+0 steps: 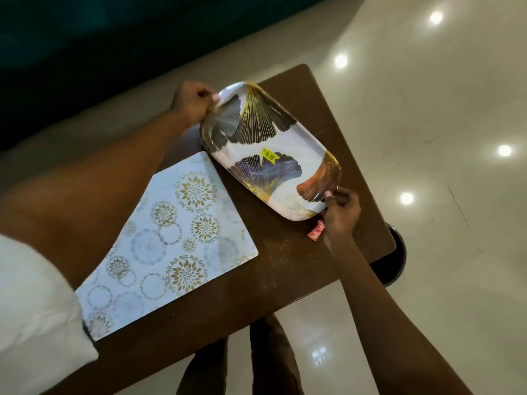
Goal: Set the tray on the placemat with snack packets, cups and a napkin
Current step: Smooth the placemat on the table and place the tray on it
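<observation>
Head view: single wide-angle camera, worn, high over the work.
Looks forward and steeply down onto the table (285, 269) (almost top-down, since own legs (271, 360) show past the near edge). Sits close to the work: takes in both forearms from the lower corners, with left hand (194, 102) upper centre-left, right hand (340, 212) right of centre, tray (285, 143) between them near mid-frame. Catches the table turned diagonally, placemat (176, 232) at lower left. Takes in glossy floor (427, 109) along the right side and a dark band (85, 52) across the top left. Enlarges the near left sleeve (34, 309) at frame edge.
</observation>
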`<state>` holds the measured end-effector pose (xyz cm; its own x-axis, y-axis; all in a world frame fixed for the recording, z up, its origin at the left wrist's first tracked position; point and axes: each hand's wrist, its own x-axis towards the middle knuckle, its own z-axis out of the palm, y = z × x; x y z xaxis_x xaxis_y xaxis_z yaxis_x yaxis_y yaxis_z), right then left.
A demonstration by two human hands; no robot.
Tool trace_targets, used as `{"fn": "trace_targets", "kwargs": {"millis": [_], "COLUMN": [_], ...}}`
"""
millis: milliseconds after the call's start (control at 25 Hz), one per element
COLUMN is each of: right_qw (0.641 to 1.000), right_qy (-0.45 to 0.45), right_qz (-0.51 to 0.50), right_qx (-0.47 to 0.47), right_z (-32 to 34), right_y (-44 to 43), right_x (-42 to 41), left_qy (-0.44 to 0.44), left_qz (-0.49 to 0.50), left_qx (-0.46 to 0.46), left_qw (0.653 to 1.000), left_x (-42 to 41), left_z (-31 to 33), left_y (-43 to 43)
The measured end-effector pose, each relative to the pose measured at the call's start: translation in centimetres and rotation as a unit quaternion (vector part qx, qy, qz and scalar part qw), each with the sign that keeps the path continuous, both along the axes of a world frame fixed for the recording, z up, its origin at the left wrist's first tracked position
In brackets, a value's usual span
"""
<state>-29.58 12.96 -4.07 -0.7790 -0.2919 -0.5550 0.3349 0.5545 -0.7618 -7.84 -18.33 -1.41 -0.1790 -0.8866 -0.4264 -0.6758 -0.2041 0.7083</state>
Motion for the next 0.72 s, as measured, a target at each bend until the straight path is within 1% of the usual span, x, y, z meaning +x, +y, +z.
{"fn": "trace_targets", "kwargs": {"millis": [80,200,320,400,560,720], "right_qw": [0.999,0.992,0.972,0.956,0.936,0.917], "right_qy": [0.008,-0.016,-0.036,-0.052,-0.058,-0.028], "right_qz": [0.044,0.118,0.218,0.277,0.344,0.399], "right_qx": [-0.015,-0.050,-0.076,-0.085,-0.054,0.002], "right_z": [1.1,2.5,3.7,4.1,3.8,2.6], "right_y": [-1.1,-3.3,-5.5,-6.2,-5.6,-4.5], "right_x": [1.6,5.1,10.1,13.6,19.2,22.3], "left_qy": [0.002,0.015,0.049,0.061,0.054,0.067], "left_qz": [0.037,0.128,0.230,0.285,0.370,0.405], "left_qx": [0.035,0.078,0.117,0.131,0.150,0.149], "left_qw": [0.999,0.989,0.965,0.948,0.915,0.899], "left_x": [6.4,16.3,25.9,30.8,36.8,39.6], "left_z": [1.1,2.5,3.7,3.5,1.4,-0.4], "left_y": [2.7,7.6,14.1,18.8,27.2,32.4]}}
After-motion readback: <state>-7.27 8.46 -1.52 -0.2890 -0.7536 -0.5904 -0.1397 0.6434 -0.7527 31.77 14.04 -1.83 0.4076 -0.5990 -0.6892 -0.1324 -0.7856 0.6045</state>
